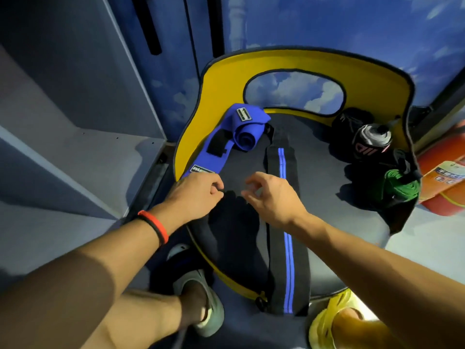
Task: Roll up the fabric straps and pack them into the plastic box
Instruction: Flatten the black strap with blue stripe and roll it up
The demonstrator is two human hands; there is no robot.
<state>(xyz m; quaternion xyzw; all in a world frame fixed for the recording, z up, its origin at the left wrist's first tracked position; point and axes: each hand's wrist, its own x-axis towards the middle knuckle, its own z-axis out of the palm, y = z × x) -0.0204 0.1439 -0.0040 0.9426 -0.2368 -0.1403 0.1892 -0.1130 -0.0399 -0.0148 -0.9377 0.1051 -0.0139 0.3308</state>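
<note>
Left hand (195, 191) at the seat's left edge, fingers curled, thumb and forefinger tips closed over a small dark bit; true pinch or not, cannot tell. Right hand (273, 197) just beside it, fingers loosely bent, holding nothing. Under the right wrist, black strap (286, 248) with a blue stripe, flat along the dark chair seat (327, 222), near end hanging over the front edge. Beyond the left hand, blue strap (214, 152), half rolled, with sewn labels. On the seat's right side, near the yellow backrest (377, 79), a grey-and-black roll (372, 142) and a green roll (400, 190).
</note>
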